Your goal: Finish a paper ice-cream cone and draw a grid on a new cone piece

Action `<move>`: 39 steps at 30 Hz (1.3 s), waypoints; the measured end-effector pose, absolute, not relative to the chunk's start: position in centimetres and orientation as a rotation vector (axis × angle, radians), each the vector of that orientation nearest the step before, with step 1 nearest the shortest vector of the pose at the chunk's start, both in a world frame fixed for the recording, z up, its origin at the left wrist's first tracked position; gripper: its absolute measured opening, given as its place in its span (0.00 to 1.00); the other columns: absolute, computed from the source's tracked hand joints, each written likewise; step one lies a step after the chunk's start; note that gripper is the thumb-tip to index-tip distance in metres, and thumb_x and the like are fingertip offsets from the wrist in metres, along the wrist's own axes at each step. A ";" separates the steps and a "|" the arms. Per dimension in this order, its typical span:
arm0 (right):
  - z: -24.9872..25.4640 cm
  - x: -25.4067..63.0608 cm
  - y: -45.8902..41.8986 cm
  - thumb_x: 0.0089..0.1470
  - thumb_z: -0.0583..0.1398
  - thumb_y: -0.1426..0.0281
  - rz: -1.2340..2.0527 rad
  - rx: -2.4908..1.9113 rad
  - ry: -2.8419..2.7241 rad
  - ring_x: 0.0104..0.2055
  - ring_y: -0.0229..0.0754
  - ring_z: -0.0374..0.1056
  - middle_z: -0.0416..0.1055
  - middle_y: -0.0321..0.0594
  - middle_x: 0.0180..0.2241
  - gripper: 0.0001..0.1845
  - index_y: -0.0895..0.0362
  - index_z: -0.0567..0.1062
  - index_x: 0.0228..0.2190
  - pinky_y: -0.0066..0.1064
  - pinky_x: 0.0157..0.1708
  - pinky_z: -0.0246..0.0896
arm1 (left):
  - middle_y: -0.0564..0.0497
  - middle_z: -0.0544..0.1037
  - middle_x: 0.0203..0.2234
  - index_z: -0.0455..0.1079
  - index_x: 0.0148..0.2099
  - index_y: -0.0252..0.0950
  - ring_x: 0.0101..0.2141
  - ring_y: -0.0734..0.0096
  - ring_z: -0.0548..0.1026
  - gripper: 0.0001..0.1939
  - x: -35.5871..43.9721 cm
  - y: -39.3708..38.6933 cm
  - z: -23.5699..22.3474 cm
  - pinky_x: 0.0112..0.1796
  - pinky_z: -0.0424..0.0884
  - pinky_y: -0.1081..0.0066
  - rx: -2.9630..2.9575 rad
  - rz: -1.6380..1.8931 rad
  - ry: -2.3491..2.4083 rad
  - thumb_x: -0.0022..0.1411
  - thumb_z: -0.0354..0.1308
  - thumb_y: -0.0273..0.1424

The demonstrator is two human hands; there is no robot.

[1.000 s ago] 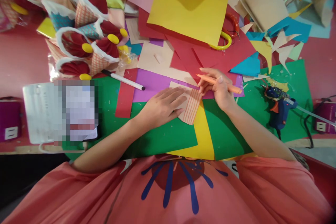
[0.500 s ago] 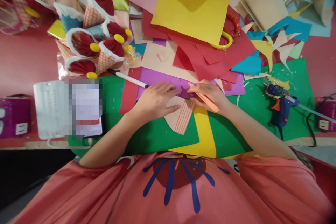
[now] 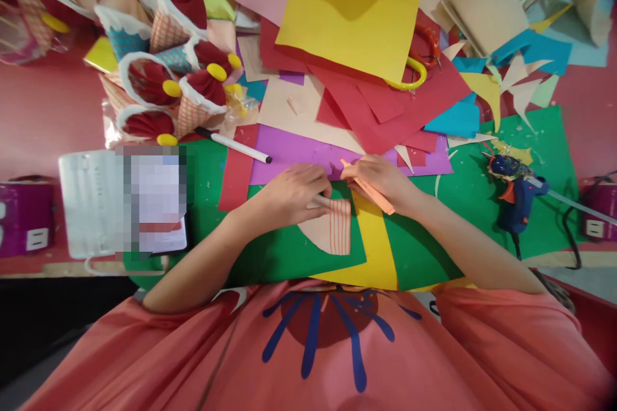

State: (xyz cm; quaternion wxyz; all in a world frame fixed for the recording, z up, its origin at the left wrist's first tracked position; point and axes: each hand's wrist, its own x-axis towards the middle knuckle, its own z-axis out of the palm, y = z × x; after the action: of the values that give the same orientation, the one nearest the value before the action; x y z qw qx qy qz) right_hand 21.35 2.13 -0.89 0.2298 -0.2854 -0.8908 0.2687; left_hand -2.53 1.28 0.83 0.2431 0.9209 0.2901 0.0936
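Note:
My left hand (image 3: 297, 191) is closed on the upper edge of a cream fan-shaped piece of paper (image 3: 320, 232). Straight orange stripes run along the right part of this piece, and its top is partly hidden by my fingers. An orange marker (image 3: 375, 195) slants through the fingers of my right hand (image 3: 385, 181), its tip pointing up and left. The marker is apart from the paper, just to its upper right. Under both lie a green sheet (image 3: 284, 260) and a yellow strip (image 3: 373, 237).
A white pen (image 3: 241, 148) lies on purple paper (image 3: 284, 154). Decorated paper cones (image 3: 193, 115) crowd the back left, and a phone (image 3: 159, 205) lies left. Scissors (image 3: 415, 74) stick out from under yellow paper (image 3: 357, 6). A blue glue gun (image 3: 518, 205) is at right.
The striped paper has turned so its stripes stand nearly upright. My left hand has come slightly nearer with its fingers closing on the paper's top edge. The marker stays in my right hand.

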 end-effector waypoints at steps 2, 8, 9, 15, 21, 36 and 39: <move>-0.7 21.2 1.9 0.62 0.53 0.76 0.767 -0.808 -2.420 0.34 0.39 0.68 0.75 0.39 0.33 0.08 0.55 0.69 0.41 0.31 0.36 0.60 | 0.47 0.75 0.33 0.68 0.35 0.36 0.36 0.64 0.74 0.13 -2.5 1.3 0.8 0.37 0.67 0.67 2.507 0.266 0.785 0.66 0.55 0.40; 0.4 22.0 1.8 0.57 0.58 0.75 0.741 -1.038 -1.928 0.31 0.36 0.70 0.72 0.35 0.34 0.10 0.52 0.69 0.41 0.29 0.32 0.67 | 0.50 0.78 0.31 0.69 0.43 0.34 0.31 0.69 0.75 0.09 -2.5 1.4 0.7 0.33 0.68 0.71 2.410 0.386 0.933 0.69 0.49 0.32; 0.5 22.2 1.9 0.58 0.58 0.75 0.714 -1.077 -1.868 0.32 0.37 0.70 0.72 0.36 0.34 0.11 0.51 0.68 0.43 0.30 0.34 0.68 | 0.49 0.79 0.32 0.70 0.44 0.34 0.31 0.68 0.76 0.10 -2.6 1.4 0.6 0.33 0.68 0.70 2.458 0.439 0.987 0.70 0.49 0.32; 0.8 23.1 2.2 0.60 0.59 0.66 0.633 -1.249 -1.704 0.32 0.38 0.69 0.73 0.40 0.42 0.11 0.49 0.70 0.46 0.36 0.38 0.71 | 0.46 0.81 0.37 0.74 0.44 0.36 0.38 0.64 0.77 0.14 -2.4 1.5 -0.4 0.38 0.69 0.65 2.606 0.590 1.179 0.72 0.47 0.33; 0.6 22.0 1.7 0.60 0.56 0.50 1.216 -1.087 -1.606 0.24 0.33 0.67 0.73 0.35 0.28 0.22 0.54 0.75 0.42 0.28 0.25 0.65 | 0.44 0.79 0.47 0.78 0.44 0.39 0.47 0.59 0.77 0.15 -2.5 1.4 -0.2 0.44 0.71 0.60 2.692 0.509 1.069 0.71 0.49 0.34; 1.3 21.7 2.2 0.54 0.62 0.50 1.564 -1.124 -1.209 0.26 0.33 0.70 0.72 0.33 0.27 0.20 0.55 0.72 0.35 0.23 0.22 0.65 | 0.38 0.73 0.56 0.71 0.54 0.33 0.54 0.50 0.74 0.16 0.5 0.4 -0.6 0.52 0.72 0.54 2.889 0.320 0.983 0.68 0.54 0.33; 0.6 21.9 2.3 0.52 0.65 0.52 1.562 -1.175 -1.229 0.28 0.32 0.71 0.73 0.33 0.28 0.20 0.55 0.73 0.36 0.23 0.26 0.69 | 0.36 0.75 0.53 0.68 0.57 0.28 0.52 0.51 0.75 0.21 0.1 0.3 -0.6 0.50 0.75 0.55 2.860 0.388 0.961 0.69 0.53 0.37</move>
State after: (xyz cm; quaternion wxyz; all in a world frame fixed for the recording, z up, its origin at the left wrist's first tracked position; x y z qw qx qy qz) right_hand 21.85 2.27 0.64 0.4046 -0.4654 -0.4867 0.6187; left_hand 0.14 0.29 -0.57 0.0497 0.9390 0.3156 0.1273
